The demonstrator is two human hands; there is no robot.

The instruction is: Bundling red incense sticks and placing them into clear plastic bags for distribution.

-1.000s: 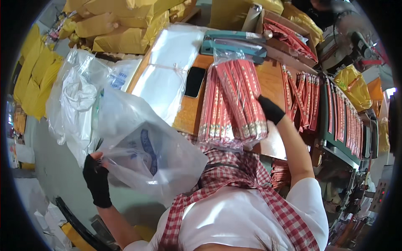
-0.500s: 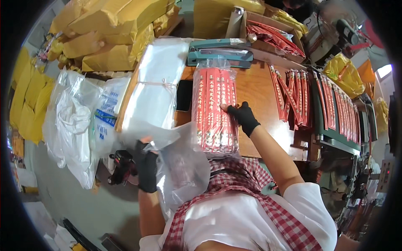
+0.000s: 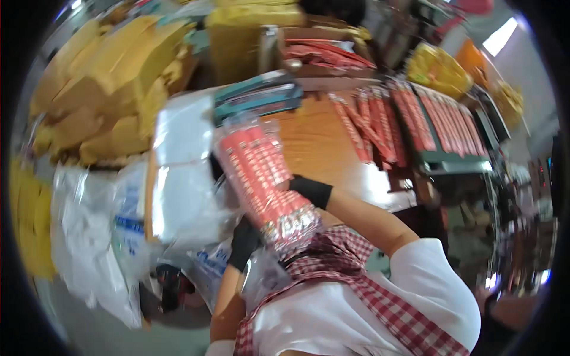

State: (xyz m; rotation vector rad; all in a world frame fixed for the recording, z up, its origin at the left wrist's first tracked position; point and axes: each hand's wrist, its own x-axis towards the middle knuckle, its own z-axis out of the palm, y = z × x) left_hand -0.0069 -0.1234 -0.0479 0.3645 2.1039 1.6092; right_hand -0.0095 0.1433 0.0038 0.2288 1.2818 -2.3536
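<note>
A clear plastic bag of long slim red packets (image 3: pixel 261 178) is tilted across my front, its lower end over my checked apron. My right hand (image 3: pixel 309 191), in a black fingerless glove, grips the bag's right edge with the thumb on top. At the lower left edge of the bag is my gloved left hand (image 3: pixel 244 243), its fingers hidden behind the bag and blurred. Loose clear plastic film (image 3: pixel 264 274) hangs beside my left wrist. A stack of flat clear bags (image 3: pixel 184 136) lies to the left on the table.
A teal sealer-like device (image 3: pixel 258 98) stands behind the bag. Loose red packets (image 3: pixel 371 127) lie on the wooden table (image 3: pixel 314 133), and more stand in a green rack (image 3: pixel 451 160). Behind is a cardboard box (image 3: pixel 332 74) of red packets; yellow wrapped bundles (image 3: pixel 107 83) are piled left.
The bag of red packets has tilted, its top leaning left, with my right hand on it. My left hand has moved right to the bag's lower edge. The whole view has turned and shifted.
</note>
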